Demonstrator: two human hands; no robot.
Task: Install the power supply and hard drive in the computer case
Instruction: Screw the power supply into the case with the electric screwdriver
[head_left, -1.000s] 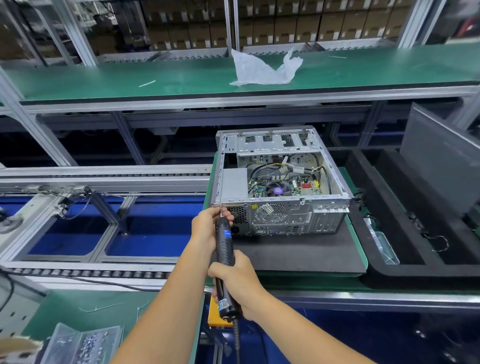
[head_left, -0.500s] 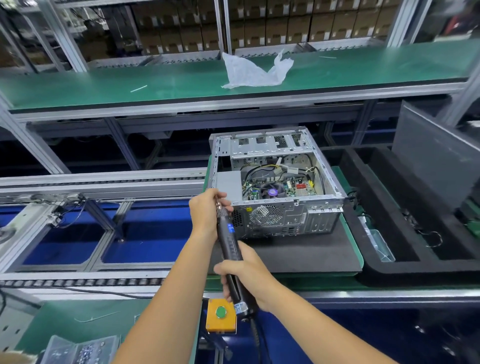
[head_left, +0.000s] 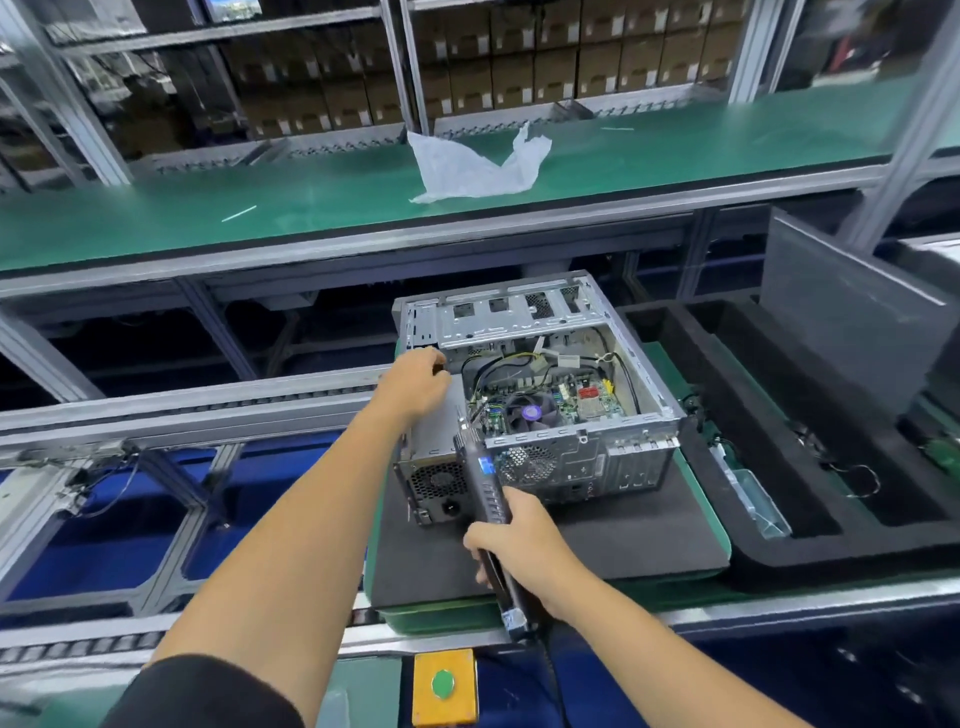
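**Open case on the foam mat**

The left hand (head_left: 418, 382) curls over the boxy grey power supply (head_left: 434, 441) in the case's left corner. The right hand (head_left: 511, 545) grips a slim black electric screwdriver (head_left: 485, 483). The perforated steel computer case (head_left: 545, 395) sits on a dark foam mat (head_left: 623, 540).

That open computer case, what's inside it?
Inside the computer case sit a green motherboard, a round cooler fan, loose cables and the grey power supply; the left hand covers part of that corner.
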